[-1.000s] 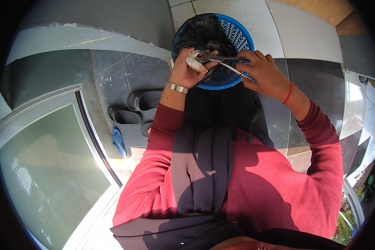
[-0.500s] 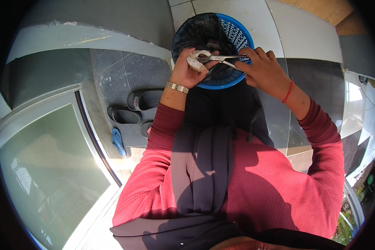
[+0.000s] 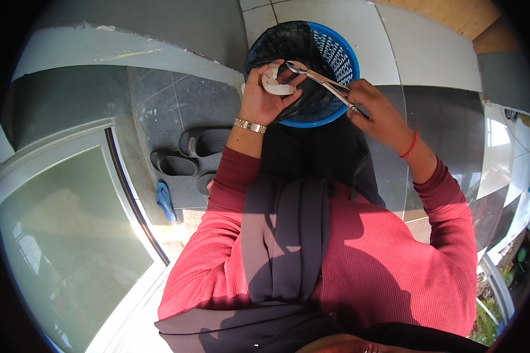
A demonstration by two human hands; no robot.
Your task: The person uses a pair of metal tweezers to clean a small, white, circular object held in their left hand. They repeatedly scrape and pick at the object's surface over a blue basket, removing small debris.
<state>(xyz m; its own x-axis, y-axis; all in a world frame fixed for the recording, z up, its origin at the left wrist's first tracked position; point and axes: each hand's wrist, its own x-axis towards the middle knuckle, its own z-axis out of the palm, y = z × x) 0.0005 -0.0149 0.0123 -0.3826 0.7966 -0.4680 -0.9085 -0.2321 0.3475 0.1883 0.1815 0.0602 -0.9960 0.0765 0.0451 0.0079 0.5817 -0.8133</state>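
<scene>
Above the round blue plastic basket (image 3: 339, 50), lined with a black plastic bag (image 3: 280, 44), the right hand (image 3: 376, 109) grasps a long silver metal plier-like tool (image 3: 323, 79); the left hand (image 3: 260, 101) grips a small off-white, curved, hard-looking piece (image 3: 270, 83). The tool's tip lies beside that hand's fingertips, so a slip could nick them; a loose hold could drop the piece into the bag.

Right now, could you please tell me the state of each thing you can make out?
Left hand: curled around the piece
Pale C-shaped piece: held
Right hand: closed on the pliers
Metal pliers: held, handles parted; contact with the piece unclear
Blue basket: upright, partly lined
Black bag: open, draped over the basket's left rim
Dark sandals: unworn
Blue flip-flop: unworn
Watch: fastened
Red bracelet: worn
</scene>
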